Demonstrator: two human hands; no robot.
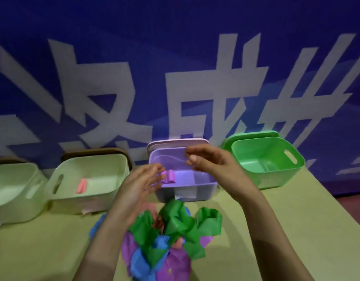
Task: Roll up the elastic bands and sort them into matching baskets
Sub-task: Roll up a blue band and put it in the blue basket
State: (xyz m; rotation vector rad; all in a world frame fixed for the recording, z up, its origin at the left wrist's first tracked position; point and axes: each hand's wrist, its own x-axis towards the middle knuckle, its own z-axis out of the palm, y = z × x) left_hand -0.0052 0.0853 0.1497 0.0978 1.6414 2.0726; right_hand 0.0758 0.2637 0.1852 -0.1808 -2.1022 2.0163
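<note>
My arms and hands, head view. My left forearm [102,246] and my right forearm [264,230] are bare along the whole length that shows, each broad at the lower edge of the view and narrowing evenly to a slim wrist. My left hand [141,184] is bare too, with long, slender fingers whose outlines are smeared by blur, so that its nails cannot be made out. My right hand [208,162] is likewise bare; its thumb [192,158] ends in a short, rounded nail, the one nail that shows clearly. Both forearms look smooth and even in outline.
</note>
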